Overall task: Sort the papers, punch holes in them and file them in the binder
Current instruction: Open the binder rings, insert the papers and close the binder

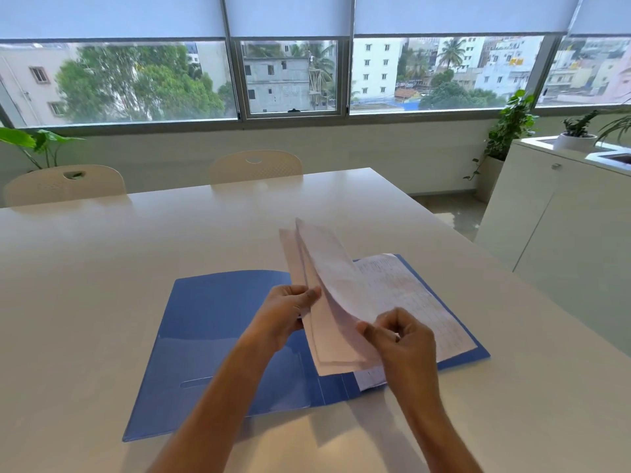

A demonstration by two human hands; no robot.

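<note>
Blue binder (218,336) lying open and flat on the white worktop (102,254), spread from about 8 o'clock to 3 o'clock of the frame centre, spine near the middle. On its right-hand leaf, a written sheet (420,302) lying flat, lines of script showing but too blurred to read.

Above the binder's middle, a sheaf of papers (327,268) held up off the worktop, tilted, top edge toward 12 o'clock, lower edge over the spine. Left hand (286,312) at the sheaf's 9 o'clock edge, fingers curled, thumb pressed against the paper, gripping it. Right hand (399,339) at about 5 o'clock of the sheaf, thumb and forefinger pinching the front sheet's lower corner, remaining fingers curled in. Front sheet bowed a little away from those behind.

Both forearms bare, reaching in from 6 o'clock.

Beyond the worktop's far edge, two pale chairs (256,167) at 10 and 12 o'clock. Behind them, a wide window (293,80) with blinds half down, trees and buildings outside. At 3 o'clock, a white cabinet (546,213) with a potted plant (577,134) on top; another leafy plant (508,131) just beside it, against the wall.
</note>
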